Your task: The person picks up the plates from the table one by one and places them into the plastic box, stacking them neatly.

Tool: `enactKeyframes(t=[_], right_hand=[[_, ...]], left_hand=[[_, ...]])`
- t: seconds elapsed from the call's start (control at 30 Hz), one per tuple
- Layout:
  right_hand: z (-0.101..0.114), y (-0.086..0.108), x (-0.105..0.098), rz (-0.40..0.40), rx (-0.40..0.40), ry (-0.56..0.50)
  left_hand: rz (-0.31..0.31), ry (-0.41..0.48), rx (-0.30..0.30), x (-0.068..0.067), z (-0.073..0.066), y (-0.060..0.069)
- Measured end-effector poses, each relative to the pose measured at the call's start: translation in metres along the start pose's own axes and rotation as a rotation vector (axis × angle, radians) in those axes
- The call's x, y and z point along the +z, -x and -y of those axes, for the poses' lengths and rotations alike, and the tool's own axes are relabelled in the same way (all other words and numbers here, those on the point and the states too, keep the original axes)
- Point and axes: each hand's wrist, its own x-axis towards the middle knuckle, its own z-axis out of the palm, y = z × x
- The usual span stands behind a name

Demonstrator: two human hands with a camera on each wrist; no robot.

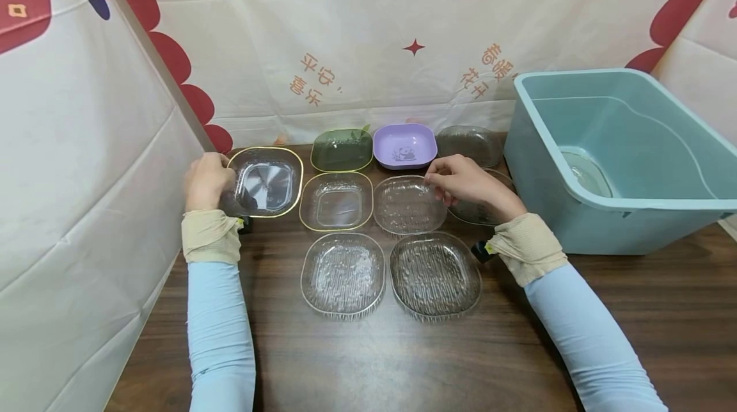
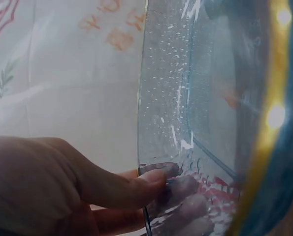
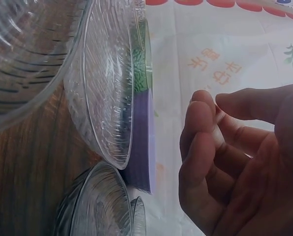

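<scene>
My left hand (image 1: 208,182) pinches the left rim of a clear gold-rimmed dish (image 1: 266,183); in the left wrist view the thumb of the hand (image 2: 72,187) lies on the near side of the dish wall (image 2: 166,98), the other fingers behind it. My right hand (image 1: 469,185) is over the right edge of a clear ribbed dish (image 1: 405,206). Its fingers are loosely bent and hold nothing; the right wrist view shows this hand (image 3: 235,157) apart from the dishes, thumb near the index finger. Another gold-rimmed dish (image 1: 336,202) lies between the two.
Behind stand a green dish (image 1: 342,150), a purple bowl (image 1: 405,145) and a dark clear dish (image 1: 469,145). Another (image 1: 475,212) is partly under my right hand. Two ribbed dishes (image 1: 343,274) (image 1: 435,276) lie in front. A blue-green tub (image 1: 599,226) stands right, a clear item (image 1: 586,172) inside.
</scene>
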Motion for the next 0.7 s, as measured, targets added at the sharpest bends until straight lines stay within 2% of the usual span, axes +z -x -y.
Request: enactKeyframes(t=[0.23, 0.5, 0.7], right_hand=[[0.002, -0.001, 0.001, 0.006, 0.016, -0.001], [0.002, -0.001, 0.003, 0.013, 0.024, -0.018], [0.0, -0.003, 0.004, 0.01, 0.027, -0.009]], left_hand=[[-0.004, -0.005, 0.057, 0.001, -0.028, 0.003], [-0.073, 0.052, 0.189, 0.011, -0.051, 0.005], [-0.023, 0.089, 0.23, 0.016, -0.063, 0.004]])
